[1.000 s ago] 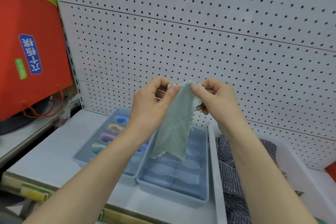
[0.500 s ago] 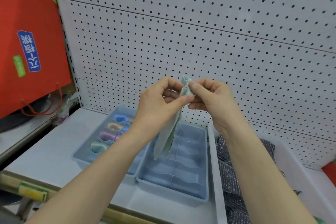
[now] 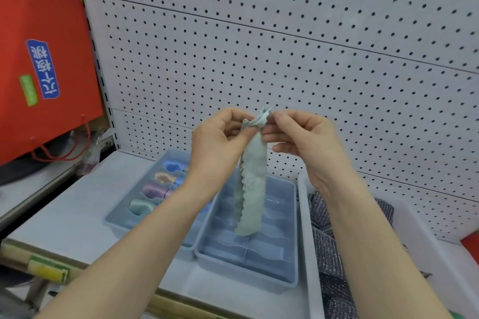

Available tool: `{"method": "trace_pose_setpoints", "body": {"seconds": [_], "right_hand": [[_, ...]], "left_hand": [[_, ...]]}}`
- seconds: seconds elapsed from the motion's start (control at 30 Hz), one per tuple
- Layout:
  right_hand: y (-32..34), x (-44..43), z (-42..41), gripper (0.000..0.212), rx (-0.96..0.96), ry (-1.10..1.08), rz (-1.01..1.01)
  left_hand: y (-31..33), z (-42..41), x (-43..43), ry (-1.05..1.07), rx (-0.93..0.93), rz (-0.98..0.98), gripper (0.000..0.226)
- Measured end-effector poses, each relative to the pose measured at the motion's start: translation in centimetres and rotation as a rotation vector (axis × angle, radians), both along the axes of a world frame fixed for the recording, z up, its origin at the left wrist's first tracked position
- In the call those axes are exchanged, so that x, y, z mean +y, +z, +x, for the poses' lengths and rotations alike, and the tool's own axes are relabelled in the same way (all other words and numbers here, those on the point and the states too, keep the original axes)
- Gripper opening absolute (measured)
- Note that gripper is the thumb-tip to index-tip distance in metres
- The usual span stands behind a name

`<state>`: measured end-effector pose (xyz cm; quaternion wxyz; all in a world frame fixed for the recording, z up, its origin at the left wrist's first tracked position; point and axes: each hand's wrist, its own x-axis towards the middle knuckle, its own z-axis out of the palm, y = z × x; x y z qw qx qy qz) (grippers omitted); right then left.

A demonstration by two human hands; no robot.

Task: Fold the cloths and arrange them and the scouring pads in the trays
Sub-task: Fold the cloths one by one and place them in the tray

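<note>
Both hands are up at chest height in front of the white perforated pegboard wall. The left hand has thumb and fingers closed on the top of a pale green cloth folded into a narrow strip. The right hand, just at three o'clock of it, pinches that same top edge between thumb and forefinger, the other fingers curled loosely. The strip hangs straight down toward six o'clock, its scalloped edge facing left, its lower end in the air above the right-hand blue plastic tray with wavy dividers, touching nothing. At eight o'clock of the cloth sits the left-hand blue divided tray, holding a blue roll of cloth, a peach roll, a lilac roll and a green roll, one behind the other. At four o'clock, a white plastic bin holds silvery grey scouring pads in a heap. Trays and bin sit on a pale grey shelf. Away at ten o'clock hangs a red paper carrier bag with a blue label.
</note>
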<state>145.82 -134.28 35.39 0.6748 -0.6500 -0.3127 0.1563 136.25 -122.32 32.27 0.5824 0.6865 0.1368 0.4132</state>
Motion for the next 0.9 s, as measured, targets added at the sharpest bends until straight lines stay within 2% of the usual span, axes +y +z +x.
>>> {"method": "trace_pose_setpoints", "body": {"seconds": [0.07, 0.1, 0.17, 0.2, 0.27, 0.4, 0.47, 0.53, 0.6, 0.67, 0.8, 0.9], "right_hand": [[-1.1, -0.4, 0.9, 0.011, -0.053, -0.082, -0.026], [-1.7, -0.5, 1.3, 0.020, -0.057, -0.071, -0.071], [-3.3, -0.2, 1.2, 0.035, -0.025, 0.092, -0.175], [-4.3, 0.1, 0.9, 0.035, 0.000, 0.183, -0.205], [-5.9, 0.7, 0.2, 0.028, 0.065, 0.272, -0.188], [-7.2, 0.9, 0.0, 0.018, 0.147, 0.289, -0.152], [-7.1, 0.6, 0.2, 0.017, 0.176, 0.295, -0.174], [-7.0, 0.4, 0.3, 0.021, 0.230, 0.272, -0.163], [-7.0, 0.3, 0.6, 0.024, 0.285, 0.236, -0.135], [-7.1, 0.2, 0.6, 0.024, 0.297, 0.208, -0.137], [-7.8, 0.2, 0.7, 0.021, 0.249, 0.164, -0.255], [-8.0, 0.2, 1.1, 0.023, 0.243, 0.143, -0.275]], "left_hand": [[0.3, 0.0, 0.2, -0.011, -0.007, -0.033, 0.021], [0.5, -0.1, 0.2, -0.023, -0.013, -0.047, 0.019], [0.9, -0.1, 0.3, -0.033, -0.026, -0.064, 0.017], [1.2, -0.1, 0.5, -0.033, -0.028, -0.066, 0.016], [1.7, -0.1, 0.8, -0.036, -0.032, -0.058, 0.015], [2.2, -0.3, 1.9, -0.008, -0.068, -0.070, 0.017], [1.7, -0.4, 2.7, -0.017, -0.063, -0.140, 0.012], [0.2, -0.4, 3.3, -0.122, 0.057, -0.288, 0.021], [-2.4, -0.6, 3.1, -0.340, 0.276, -0.467, 0.037], [-4.9, -1.0, 2.3, -0.497, 0.438, -0.579, 0.040], [-6.8, -1.1, 1.5, -0.496, 0.418, -0.699, 0.036], [-6.2, -1.0, 1.6, -0.409, 0.401, -0.600, 0.022]]}}
